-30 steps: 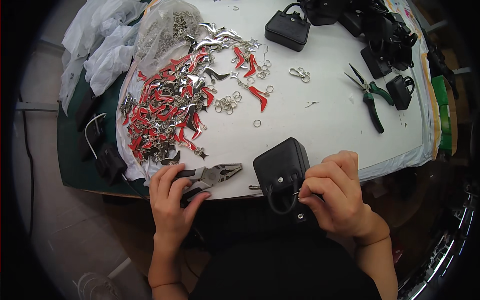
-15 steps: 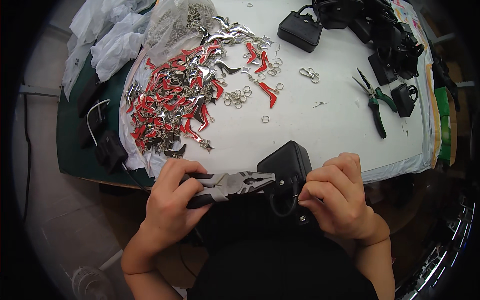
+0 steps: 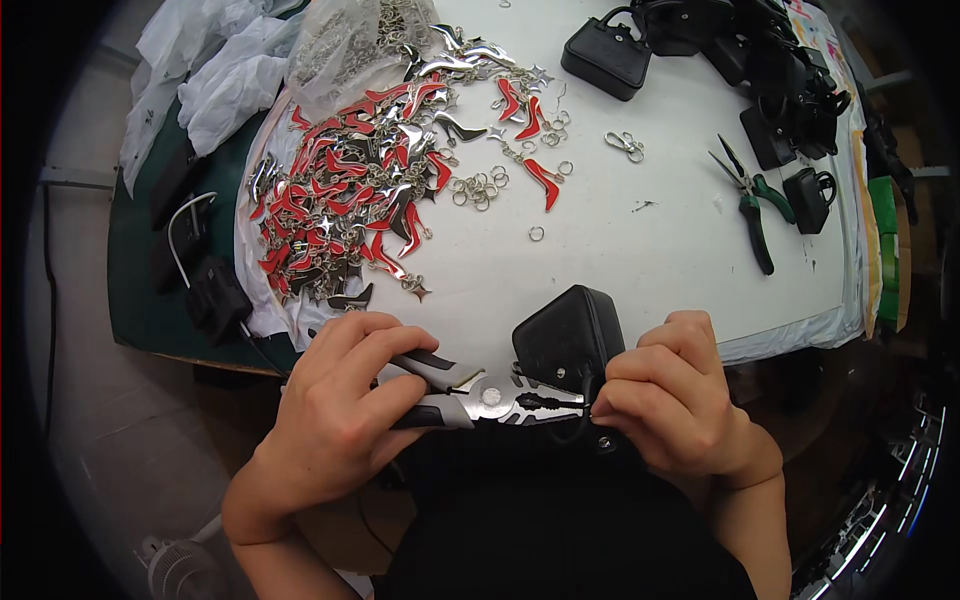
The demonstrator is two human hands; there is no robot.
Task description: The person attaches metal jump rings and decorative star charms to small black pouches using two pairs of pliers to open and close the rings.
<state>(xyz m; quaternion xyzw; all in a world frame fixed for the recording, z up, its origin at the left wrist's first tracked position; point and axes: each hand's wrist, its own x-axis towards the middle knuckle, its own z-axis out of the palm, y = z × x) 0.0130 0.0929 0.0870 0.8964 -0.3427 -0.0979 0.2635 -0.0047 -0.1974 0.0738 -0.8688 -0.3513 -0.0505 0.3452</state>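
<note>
My left hand is wrapped round the grey and black grips of a pair of combination pliers. The jaws point right, and their tips reach the fingertips of my right hand. Those fingers are pinched together beside the handle of a small black handbag; what they hold is mostly hidden by the fingers and jaws. The bag rests tilted at the table's near edge, its handle toward me and partly covered by the pliers.
Red, black and silver high-heel charms are heaped at left, near loose metal rings and a clear bag of chains. Green-handled needle-nose pliers lie at right. More black mini bags stand at the back.
The pliers have moved right and slightly down, their handles now spread wider and the jaw tips at my right fingertips. My right hand stays pinched beside the handbag's handle.
</note>
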